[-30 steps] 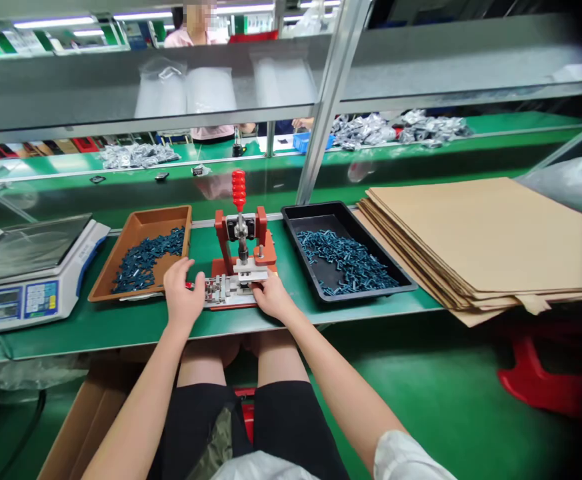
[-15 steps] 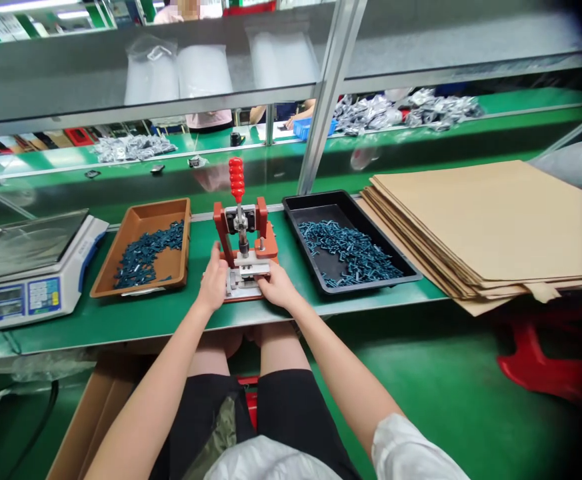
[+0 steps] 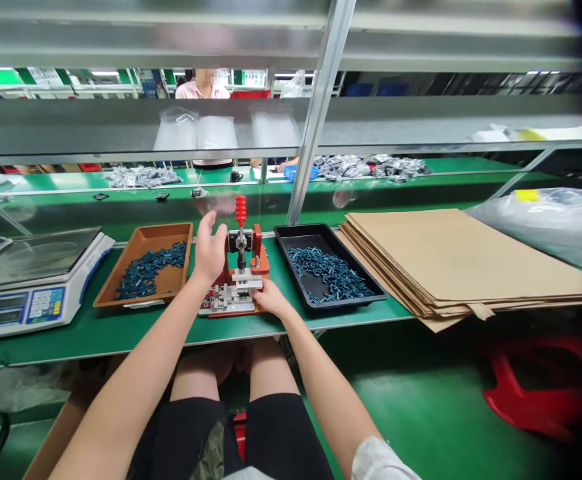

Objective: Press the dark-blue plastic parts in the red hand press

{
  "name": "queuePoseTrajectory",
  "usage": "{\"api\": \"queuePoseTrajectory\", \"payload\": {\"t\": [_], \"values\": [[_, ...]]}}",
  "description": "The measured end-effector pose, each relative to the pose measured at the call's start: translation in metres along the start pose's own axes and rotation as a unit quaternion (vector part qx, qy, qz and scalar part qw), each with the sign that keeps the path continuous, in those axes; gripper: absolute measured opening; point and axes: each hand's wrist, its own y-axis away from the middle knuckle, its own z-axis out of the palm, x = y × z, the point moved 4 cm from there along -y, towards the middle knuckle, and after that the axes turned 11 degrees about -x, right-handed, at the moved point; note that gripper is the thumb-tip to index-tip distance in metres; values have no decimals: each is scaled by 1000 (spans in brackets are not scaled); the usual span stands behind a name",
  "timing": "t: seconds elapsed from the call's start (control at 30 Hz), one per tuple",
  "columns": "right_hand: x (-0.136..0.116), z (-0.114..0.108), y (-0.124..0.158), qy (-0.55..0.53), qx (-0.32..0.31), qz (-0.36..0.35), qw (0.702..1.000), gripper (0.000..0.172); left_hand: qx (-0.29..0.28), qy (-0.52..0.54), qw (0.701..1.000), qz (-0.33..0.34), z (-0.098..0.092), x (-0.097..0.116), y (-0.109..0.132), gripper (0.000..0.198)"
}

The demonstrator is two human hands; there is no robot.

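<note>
Left hand: your left hand (image 3: 209,250) is raised with fingers spread, gripping nothing, just beside the red ribbed lever handle (image 3: 241,208).
Right hand: your right hand (image 3: 269,298) has its fingertips down on the grey metal fixture plate (image 3: 225,300). Whether it pinches anything cannot be told.
Press: the small red-framed metal hand press (image 3: 257,252) stands on the green surface (image 3: 121,330), between the brown plastic tray (image 3: 157,237) and the black plastic tray (image 3: 307,240).
Handling: the press is probably rigid and heavy. The ribbed handle looks the surest hold.

On the bench (image 3: 121,330), the press (image 3: 258,252) stands between a left tray (image 3: 143,231) and a right tray (image 3: 301,231), each holding small parts (image 3: 335,270). A scale (image 3: 25,267) sits at the far left, and cardboard sheets (image 3: 461,260) lie at the far right.
</note>
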Motion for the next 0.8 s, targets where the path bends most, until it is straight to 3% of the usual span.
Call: {"api": "queuePoseTrajectory", "payload": {"t": [0.1,0.17,0.3,0.4,0.47,0.57,0.73,0.8], "values": [[0,0,-1,-2,-9,2,1000,22,-59,85,993,56,18,50,-34,48],[-1,-1,-1,-2,-10,-2,1000,21,-93,85,989,73,32,77,-33,40],[-10,-2,2,4,-23,-19,1000,28,-74,-79,984,144,47,105,19,24],[-17,-3,6,9,-35,-28,999,38,-40,-184,953,235,50,105,61,20],[-19,-5,6,16,-35,-25,999,41,-37,-220,939,262,50,98,67,22],[-17,-5,4,28,-34,-10,999,39,-49,-261,929,259,51,84,41,33],[-6,-3,2,27,-10,1,1000,23,-72,-244,941,223,52,66,-42,48],[-4,-2,5,28,11,-19,999,21,-83,-227,946,215,49,64,-52,53]]}}
